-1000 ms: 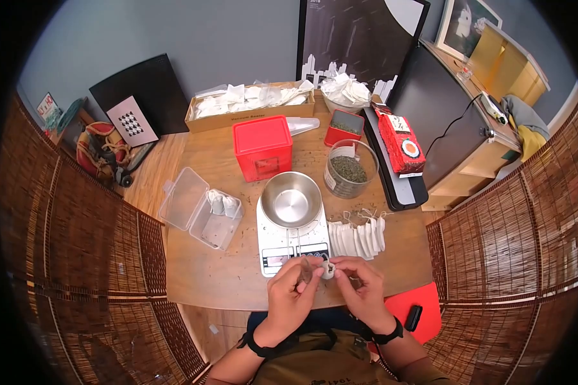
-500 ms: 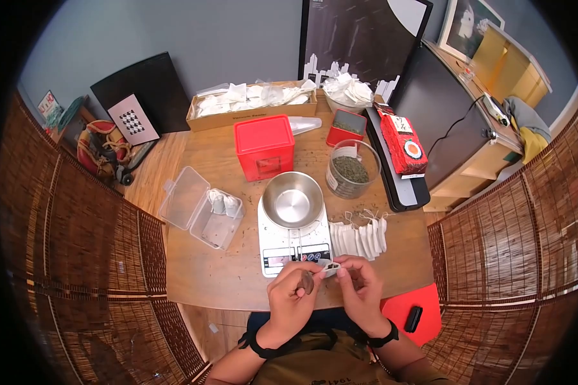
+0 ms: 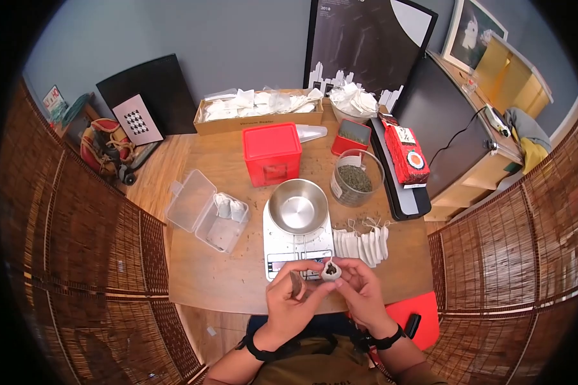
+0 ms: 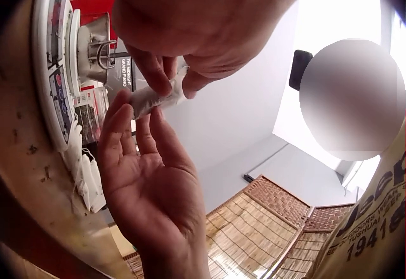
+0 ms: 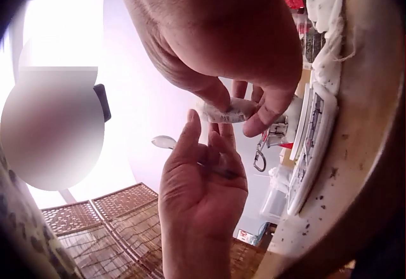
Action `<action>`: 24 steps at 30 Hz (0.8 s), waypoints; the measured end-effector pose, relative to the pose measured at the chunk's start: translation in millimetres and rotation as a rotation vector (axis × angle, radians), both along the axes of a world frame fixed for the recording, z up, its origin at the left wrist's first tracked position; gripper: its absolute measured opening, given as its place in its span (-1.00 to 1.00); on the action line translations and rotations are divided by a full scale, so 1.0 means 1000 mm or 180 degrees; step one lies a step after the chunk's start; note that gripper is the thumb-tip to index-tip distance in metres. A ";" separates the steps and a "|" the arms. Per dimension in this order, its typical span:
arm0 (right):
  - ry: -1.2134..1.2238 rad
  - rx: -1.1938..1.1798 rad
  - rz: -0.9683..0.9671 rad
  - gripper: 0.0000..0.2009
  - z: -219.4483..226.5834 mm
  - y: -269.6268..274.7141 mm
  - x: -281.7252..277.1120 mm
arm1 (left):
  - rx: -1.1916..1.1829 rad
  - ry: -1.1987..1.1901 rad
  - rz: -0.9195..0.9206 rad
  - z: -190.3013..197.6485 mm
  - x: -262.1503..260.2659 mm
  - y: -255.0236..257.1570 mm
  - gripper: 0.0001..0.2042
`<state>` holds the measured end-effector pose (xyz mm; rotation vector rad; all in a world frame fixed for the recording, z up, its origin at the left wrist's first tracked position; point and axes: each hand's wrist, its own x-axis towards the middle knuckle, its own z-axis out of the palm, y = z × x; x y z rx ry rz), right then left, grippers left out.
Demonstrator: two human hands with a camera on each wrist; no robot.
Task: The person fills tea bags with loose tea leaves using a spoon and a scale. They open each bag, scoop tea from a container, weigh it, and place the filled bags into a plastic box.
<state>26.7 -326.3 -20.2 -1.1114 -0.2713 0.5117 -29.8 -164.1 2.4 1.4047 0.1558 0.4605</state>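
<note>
A small white tea bag [image 3: 331, 272] is held by both hands over the table's front edge, its open mouth showing dark leaf inside. My left hand [image 3: 292, 296] pinches one side while a spoon [image 5: 163, 142] lies through its curled fingers. On the other side, the thumb and fingers of my right hand [image 3: 364, 292] pinch the bag; in the left wrist view this hand is the lower one. Just beyond the hands stands a white digital scale [image 3: 277, 244] with a steel pan [image 3: 298, 206] on it. A row of filled tea bags [image 3: 361, 246] lies right of the scale.
An open plastic box [image 3: 219, 232] with filled bags stands left. Behind are a red tin [image 3: 273, 157], a clear tub of dried leaves [image 3: 356, 183], a smaller red tin [image 3: 351, 136], a carton of white bags [image 3: 260, 120] and a black sealer [image 3: 404, 202].
The tea bag's mouth has turned up and spread wider, showing more dark leaf. Both hands keep hold of it. The spoon has tilted in the left hand, and the head view has shifted slightly.
</note>
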 end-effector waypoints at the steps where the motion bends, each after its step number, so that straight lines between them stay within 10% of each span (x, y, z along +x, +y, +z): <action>1: -0.0016 -0.0004 0.0014 -0.61 -0.002 0.001 0.001 | 0.0170 -0.0155 0.0029 0.002 0.002 0.000 -0.55; 10: 0.0916 0.0514 0.0300 -0.61 0.000 0.001 -0.001 | 0.1321 -0.0641 0.0039 -0.006 0.014 0.014 -0.45; 16: 0.1061 0.0822 0.0195 -0.60 0.020 -0.010 0.029 | 0.0551 -0.0258 -0.0110 0.009 0.010 0.015 -0.42; 24: -0.1786 -0.1329 -0.1433 -0.60 0.072 -0.030 0.164 | 0.0200 0.0057 0.0264 -0.002 0.008 0.035 -0.48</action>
